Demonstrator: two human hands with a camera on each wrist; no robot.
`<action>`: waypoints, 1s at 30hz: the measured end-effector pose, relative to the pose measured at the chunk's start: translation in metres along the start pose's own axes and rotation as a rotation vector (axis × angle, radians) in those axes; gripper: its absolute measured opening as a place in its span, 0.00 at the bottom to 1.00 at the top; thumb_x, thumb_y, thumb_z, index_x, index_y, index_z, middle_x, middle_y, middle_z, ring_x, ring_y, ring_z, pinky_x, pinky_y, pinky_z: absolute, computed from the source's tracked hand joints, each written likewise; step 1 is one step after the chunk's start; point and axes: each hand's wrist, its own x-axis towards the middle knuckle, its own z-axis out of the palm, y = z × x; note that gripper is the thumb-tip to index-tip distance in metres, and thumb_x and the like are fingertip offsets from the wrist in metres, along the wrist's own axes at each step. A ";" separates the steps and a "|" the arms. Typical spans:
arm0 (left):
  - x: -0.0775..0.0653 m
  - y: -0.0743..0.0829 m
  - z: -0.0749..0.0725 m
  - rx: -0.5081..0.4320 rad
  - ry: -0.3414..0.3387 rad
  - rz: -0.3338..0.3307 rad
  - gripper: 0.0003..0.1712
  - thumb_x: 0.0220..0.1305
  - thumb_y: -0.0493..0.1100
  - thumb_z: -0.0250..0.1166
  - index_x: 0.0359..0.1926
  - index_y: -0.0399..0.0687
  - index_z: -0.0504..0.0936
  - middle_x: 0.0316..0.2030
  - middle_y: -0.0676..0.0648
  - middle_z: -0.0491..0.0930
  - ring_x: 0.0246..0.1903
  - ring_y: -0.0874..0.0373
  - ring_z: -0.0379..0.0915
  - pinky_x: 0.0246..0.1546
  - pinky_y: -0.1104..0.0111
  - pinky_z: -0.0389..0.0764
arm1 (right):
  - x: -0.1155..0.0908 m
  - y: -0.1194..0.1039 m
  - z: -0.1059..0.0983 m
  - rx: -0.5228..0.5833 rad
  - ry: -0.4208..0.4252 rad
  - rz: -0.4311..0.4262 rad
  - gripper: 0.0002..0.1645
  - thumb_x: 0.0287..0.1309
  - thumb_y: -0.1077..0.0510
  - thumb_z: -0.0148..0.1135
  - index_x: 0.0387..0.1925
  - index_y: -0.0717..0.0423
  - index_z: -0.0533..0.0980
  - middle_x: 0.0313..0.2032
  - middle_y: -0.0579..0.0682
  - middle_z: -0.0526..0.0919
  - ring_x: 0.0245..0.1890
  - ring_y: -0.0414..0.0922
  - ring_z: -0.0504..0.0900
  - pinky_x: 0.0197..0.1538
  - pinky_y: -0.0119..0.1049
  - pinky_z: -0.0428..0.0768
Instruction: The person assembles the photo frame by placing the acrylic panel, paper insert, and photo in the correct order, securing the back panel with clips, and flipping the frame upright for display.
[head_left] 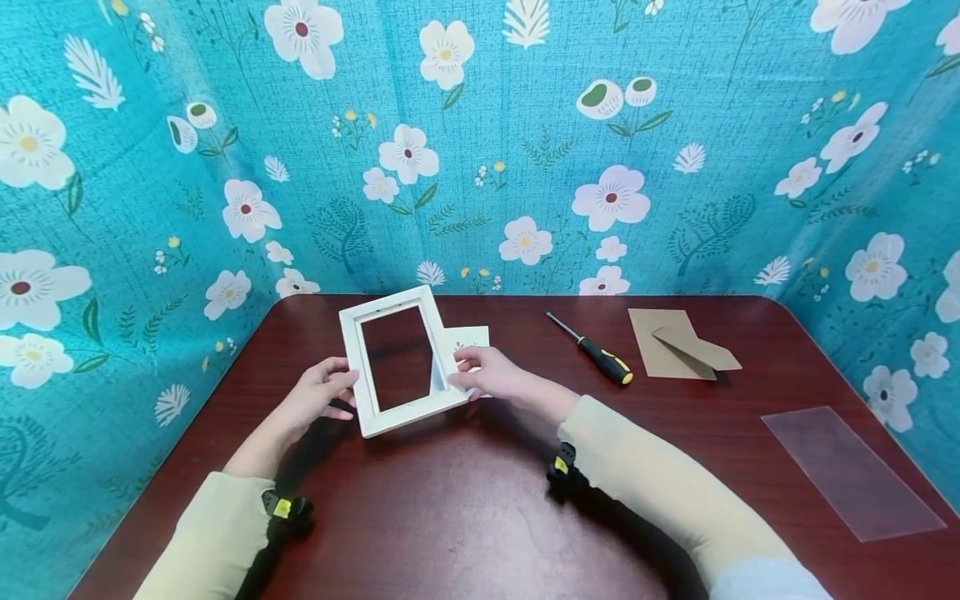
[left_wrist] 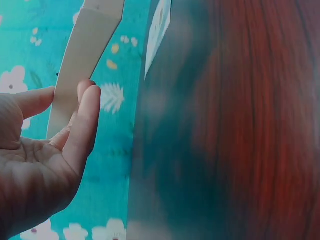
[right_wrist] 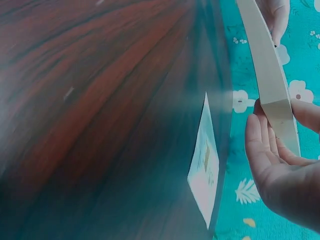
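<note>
A white picture frame [head_left: 412, 414], its middle open, is held tilted above the table between both hands. My left hand [head_left: 322, 390] pinches its left side, thumb on one face and fingers on the other, as the left wrist view shows along the frame's edge [left_wrist: 82, 55]. At the lower right corner my right hand [head_left: 491, 375] grips the frame between thumb and fingers. Behind the frame, a white card [head_left: 472, 335] with a small printed plant motif lies on the table, partly hidden by the frame and right hand; the right wrist view shows more of this card [right_wrist: 205, 175].
A screwdriver [head_left: 603, 360] with a black and yellow handle lies right of the hands. Farther right is a brown backing board [head_left: 652, 333] with a folded stand [head_left: 697, 348]. A clear plastic sheet [head_left: 851, 475] lies near the table's right edge. A floral curtain [head_left: 510, 167] hangs behind.
</note>
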 end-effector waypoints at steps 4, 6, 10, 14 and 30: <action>0.002 0.007 0.014 -0.020 -0.039 0.011 0.31 0.73 0.45 0.56 0.64 0.28 0.56 0.37 0.44 0.80 0.31 0.56 0.78 0.31 0.62 0.84 | -0.011 0.003 -0.016 0.012 -0.006 0.001 0.26 0.62 0.65 0.59 0.59 0.75 0.66 0.36 0.58 0.79 0.26 0.40 0.77 0.29 0.34 0.81; 0.004 0.011 0.021 -0.028 -0.056 0.015 0.30 0.72 0.44 0.56 0.64 0.28 0.57 0.37 0.44 0.80 0.31 0.56 0.78 0.31 0.62 0.84 | -0.015 0.005 -0.023 0.025 -0.010 0.005 0.26 0.64 0.65 0.58 0.59 0.75 0.65 0.35 0.57 0.79 0.25 0.40 0.78 0.30 0.36 0.81; 0.007 0.017 0.035 -0.040 -0.089 0.025 0.29 0.72 0.44 0.57 0.63 0.29 0.58 0.35 0.45 0.79 0.31 0.54 0.78 0.31 0.61 0.84 | -0.025 0.010 -0.036 0.026 -0.007 0.006 0.26 0.64 0.64 0.58 0.59 0.75 0.65 0.33 0.54 0.80 0.23 0.41 0.78 0.29 0.35 0.81; 0.010 0.022 0.047 -0.043 -0.122 0.026 0.29 0.71 0.43 0.58 0.63 0.30 0.58 0.33 0.45 0.80 0.30 0.53 0.78 0.30 0.61 0.84 | -0.036 0.017 -0.047 -0.004 -0.017 -0.002 0.26 0.64 0.64 0.58 0.59 0.75 0.64 0.30 0.52 0.81 0.23 0.40 0.78 0.27 0.34 0.79; 0.016 0.039 0.087 -0.021 -0.203 0.035 0.26 0.69 0.40 0.61 0.60 0.30 0.64 0.36 0.42 0.82 0.31 0.45 0.80 0.27 0.62 0.83 | -0.074 0.024 -0.088 -0.113 -0.039 0.040 0.32 0.71 0.52 0.53 0.63 0.72 0.61 0.28 0.57 0.84 0.22 0.51 0.85 0.30 0.39 0.80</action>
